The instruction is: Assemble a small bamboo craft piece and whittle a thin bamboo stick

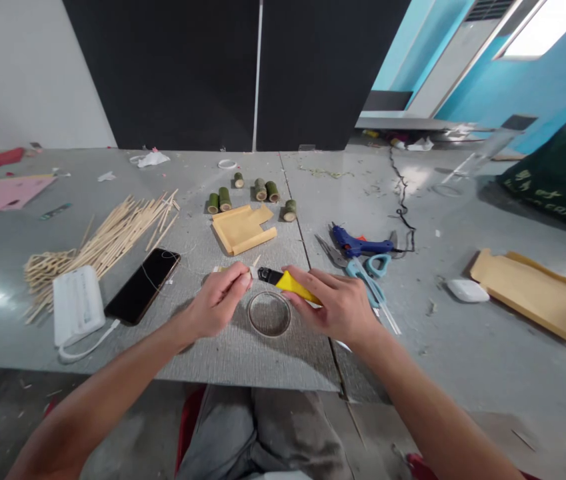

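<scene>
Near the front edge of the desk I see a smartphone, then my left hand pinching a thin pale stick, then a yellow utility knife clamped in my right hand; farther back, a blue glue gun.

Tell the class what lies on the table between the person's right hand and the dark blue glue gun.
In the head view, scissors with light blue handles lie between the right hand and the glue gun.
</scene>
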`<state>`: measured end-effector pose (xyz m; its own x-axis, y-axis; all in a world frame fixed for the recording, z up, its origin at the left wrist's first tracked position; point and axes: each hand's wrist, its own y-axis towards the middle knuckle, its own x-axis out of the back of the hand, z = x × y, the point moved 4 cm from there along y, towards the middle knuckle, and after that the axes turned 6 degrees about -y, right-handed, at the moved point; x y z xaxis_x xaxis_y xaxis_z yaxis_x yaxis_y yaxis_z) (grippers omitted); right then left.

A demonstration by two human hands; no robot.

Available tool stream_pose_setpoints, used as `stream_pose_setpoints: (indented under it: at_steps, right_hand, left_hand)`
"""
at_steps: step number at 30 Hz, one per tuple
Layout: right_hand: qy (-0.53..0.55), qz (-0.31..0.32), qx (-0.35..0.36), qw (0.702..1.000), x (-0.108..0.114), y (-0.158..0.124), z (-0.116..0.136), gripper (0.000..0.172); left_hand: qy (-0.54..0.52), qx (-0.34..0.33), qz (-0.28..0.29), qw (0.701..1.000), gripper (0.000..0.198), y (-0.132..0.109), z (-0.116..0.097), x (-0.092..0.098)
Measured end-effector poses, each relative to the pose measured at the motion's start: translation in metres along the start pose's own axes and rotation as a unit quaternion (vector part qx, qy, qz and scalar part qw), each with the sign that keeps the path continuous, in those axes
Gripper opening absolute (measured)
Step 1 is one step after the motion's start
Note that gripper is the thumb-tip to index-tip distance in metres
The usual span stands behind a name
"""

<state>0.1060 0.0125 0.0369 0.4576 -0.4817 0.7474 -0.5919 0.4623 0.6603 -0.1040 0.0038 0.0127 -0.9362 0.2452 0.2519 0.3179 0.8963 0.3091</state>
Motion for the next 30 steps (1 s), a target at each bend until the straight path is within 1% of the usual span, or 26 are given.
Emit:
stream_pose_setpoints:
  at_steps: [3,4,5,7,8,9,11,13,15,20,25,26,27,28,30]
  right_hand:
    - [-0.033,-0.018,0.01,0.999,0.001,0.002,0.001,0.031]
    - [-0.037,-0.033,0.004,0.999,0.002,0.002,-0.001,0.03]
    - [-0.04,-0.057,-0.013,0.998,0.004,0.001,-0.006,0.03]
    - [-0.049,-0.119,-0.07,0.989,0.009,-0.002,-0.018,0.029]
    - [-0.052,-0.142,-0.095,0.984,0.012,-0.004,-0.024,0.03]
    - [-0.049,-0.147,-0.105,0.982,0.013,-0.005,-0.027,0.03]
    - [-0.016,-0.103,-0.077,0.992,0.011,-0.005,-0.027,0.031]
    - [0.023,-0.042,-0.03,0.998,0.006,-0.003,-0.019,0.033]
    - [0.04,-0.006,-0.006,0.999,0.003,-0.001,-0.011,0.034]
    - [0.051,0.026,0.0,0.998,-0.003,0.0,-0.001,0.035]
    - [0.067,0.046,-0.005,0.997,-0.007,-0.002,-0.004,0.037]
    - [0.059,0.044,-0.015,0.997,-0.007,-0.002,-0.007,0.037]
    - [0.039,0.028,-0.033,0.998,-0.005,-0.002,-0.013,0.036]
    - [0.012,0.002,-0.059,0.998,-0.002,-0.002,-0.02,0.034]
    - [-0.045,-0.075,-0.117,0.989,0.006,-0.004,-0.033,0.031]
  left_hand:
    - [-0.044,0.008,-0.003,0.999,0.032,0.001,-0.002,0.001]
    - [-0.056,0.008,-0.001,0.998,0.033,0.001,-0.002,0.001]
    - [-0.065,0.007,0.001,0.998,0.033,0.001,-0.003,0.0]
    - [-0.084,0.013,0.006,0.996,0.034,0.001,-0.002,0.0]
    - [-0.094,0.019,0.009,0.995,0.035,0.001,-0.001,-0.001]
    - [-0.104,0.027,0.012,0.994,0.035,0.001,0.0,-0.001]
    - [-0.124,0.041,0.013,0.991,0.036,0.001,0.002,-0.002]
    - [-0.131,0.047,0.008,0.99,0.036,0.001,0.004,-0.002]
    - [-0.12,0.049,-0.002,0.992,0.036,0.001,0.004,-0.001]
    - [-0.074,0.047,-0.002,0.996,0.034,0.0,0.005,-0.002]
    - [-0.06,0.035,0.006,0.998,0.034,-0.001,0.006,-0.002]
    - [-0.059,0.027,0.013,0.998,0.035,-0.002,0.005,-0.002]
    - [-0.063,0.019,0.026,0.998,0.035,-0.002,0.004,-0.004]
    - [-0.07,0.012,0.041,0.997,0.035,-0.003,0.003,-0.006]
    - [-0.088,0.005,0.073,0.993,0.036,-0.004,0.001,-0.01]
